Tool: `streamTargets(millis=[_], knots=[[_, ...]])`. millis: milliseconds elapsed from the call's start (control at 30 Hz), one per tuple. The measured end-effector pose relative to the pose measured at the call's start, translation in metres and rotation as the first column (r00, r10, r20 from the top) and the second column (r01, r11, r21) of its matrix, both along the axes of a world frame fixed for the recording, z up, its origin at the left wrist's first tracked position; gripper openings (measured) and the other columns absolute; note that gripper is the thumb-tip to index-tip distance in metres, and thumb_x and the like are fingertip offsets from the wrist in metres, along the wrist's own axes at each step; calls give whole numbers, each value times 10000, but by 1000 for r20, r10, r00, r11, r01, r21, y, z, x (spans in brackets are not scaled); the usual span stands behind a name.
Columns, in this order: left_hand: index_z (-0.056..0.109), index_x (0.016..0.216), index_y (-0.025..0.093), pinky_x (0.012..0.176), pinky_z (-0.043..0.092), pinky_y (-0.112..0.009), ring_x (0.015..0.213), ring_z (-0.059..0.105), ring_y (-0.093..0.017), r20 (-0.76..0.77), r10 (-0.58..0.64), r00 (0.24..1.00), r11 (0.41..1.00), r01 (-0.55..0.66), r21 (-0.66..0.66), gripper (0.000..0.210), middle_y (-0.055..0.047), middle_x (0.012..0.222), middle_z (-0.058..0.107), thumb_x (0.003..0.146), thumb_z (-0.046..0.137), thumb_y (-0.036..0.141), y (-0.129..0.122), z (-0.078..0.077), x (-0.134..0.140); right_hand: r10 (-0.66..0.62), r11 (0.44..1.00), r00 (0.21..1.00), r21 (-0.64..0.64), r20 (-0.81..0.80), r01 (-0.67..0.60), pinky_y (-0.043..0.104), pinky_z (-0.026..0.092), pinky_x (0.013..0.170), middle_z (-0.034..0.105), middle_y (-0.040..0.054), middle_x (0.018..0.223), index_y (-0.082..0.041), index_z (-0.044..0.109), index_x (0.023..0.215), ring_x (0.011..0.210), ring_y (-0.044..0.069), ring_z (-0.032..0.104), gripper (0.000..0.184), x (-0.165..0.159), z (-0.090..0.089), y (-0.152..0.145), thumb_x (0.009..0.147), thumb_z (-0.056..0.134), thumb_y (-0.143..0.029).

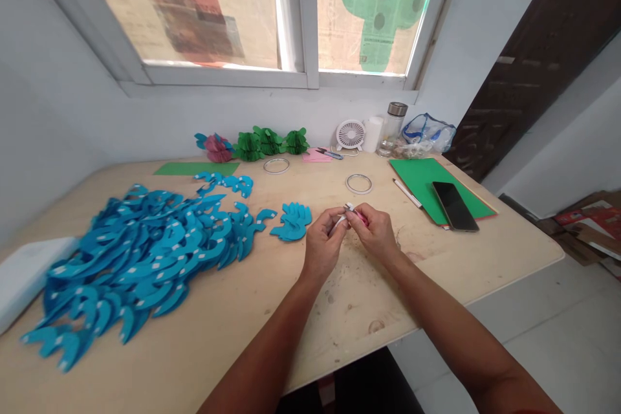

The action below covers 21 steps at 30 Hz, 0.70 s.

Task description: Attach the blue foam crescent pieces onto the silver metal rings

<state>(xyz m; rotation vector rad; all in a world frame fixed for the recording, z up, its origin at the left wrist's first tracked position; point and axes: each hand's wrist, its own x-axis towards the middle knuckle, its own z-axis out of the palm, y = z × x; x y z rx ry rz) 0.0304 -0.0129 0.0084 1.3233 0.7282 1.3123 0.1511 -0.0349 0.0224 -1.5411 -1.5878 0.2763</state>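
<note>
Piece (349,206): small, white, mostly hidden
Left hand (324,239): pinching it
Right hand (376,230): closed on pink item (359,215)
Cutouts (165,242): blue, curved, white-squared, heaped toward worktop's (228,323) left edge

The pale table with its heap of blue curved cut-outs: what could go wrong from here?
The tiny white piece being handled could slip. The left hand might nudge the nearby small fanned blue stack. The round white fan, if switched on, might scatter the overlapping blue heap.

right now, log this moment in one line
left hand: gripping white piece | right hand: gripping pink item | blue cutouts: heaped left | phone: on green sheet
</note>
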Motion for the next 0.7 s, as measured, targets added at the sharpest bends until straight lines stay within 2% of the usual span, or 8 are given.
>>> streamTargets(millis=[133, 233, 333, 467, 533, 633, 700], knots=[[632, 945, 162, 748, 497, -255, 805, 629, -144, -39, 21, 999, 999, -20, 27, 200, -47, 885, 685, 768, 600, 251, 0, 0, 0, -35, 999, 999, 20, 18, 34, 203, 287, 506, 415, -43, 526, -165, 557, 669, 492, 84, 394, 329, -2, 0, -1, 838, 464, -432], [629, 957, 164, 778, 491, -258, 874, 627, -154, -104, 49, 993, 995, -40, 94, 197, -54, 935, 683, 782, 582, 243, 0, 0, -2, -60, 998, 998, 36, 33, 59, 204, 282, 505, 402, -45, 517, -170, 538, 652, 487, 83, 386, 330, -1, -1, 0, 840, 460, -429], [621, 993, 174, 778, 492, -264, 889, 629, -162, -200, 136, 970, 974, -94, 205, 214, -58, 977, 678, 803, 548, 242, 1, -2, -3, -83, 996, 996, 42, 25, 82, 199, 278, 497, 394, -51, 510, -177, 514, 649, 482, 83, 378, 327, 2, -1, 1, 836, 461, -440], [584, 1078, 187, 823, 485, -305, 957, 616, -183, -334, 274, 902, 925, -151, 349, 269, -71, 1052, 661, 825, 501, 228, 6, -10, -2, -121, 991, 992, 55, 28, 119, 198, 281, 500, 414, -53, 510, -185, 498, 658, 485, 87, 384, 326, 7, -2, 3, 823, 471, -464], [554, 1124, 187, 857, 473, -337, 1008, 595, -198, -413, 304, 858, 906, -126, 405, 303, -86, 1116, 635, 831, 481, 213, 9, -16, 1, -130, 990, 991, 59, 44, 128, 203, 283, 504, 434, -49, 518, -186, 507, 668, 491, 91, 393, 317, 9, -3, 4, 816, 477, -464], [522, 1166, 192, 900, 448, -388, 1067, 559, -226, -534, 264, 803, 871, 40, 490, 354, -97, 1152, 615, 813, 508, 218, 11, -22, 5, -125, 991, 990, 57, 58, 121, 208, 283, 506, 450, -44, 524, -187, 516, 672, 497, 96, 401, 302, 11, -3, 5, 810, 481, -454], [548, 1130, 190, 926, 428, -413, 1090, 539, -241, -555, 255, 792, 847, 94, 523, 330, -100, 1129, 623, 802, 521, 215, 11, -23, 7, -117, 992, 992, 60, 48, 114, 210, 285, 510, 447, -43, 523, -188, 518, 672, 499, 96, 397, 300, 12, -3, 5, 810, 478, -451]])
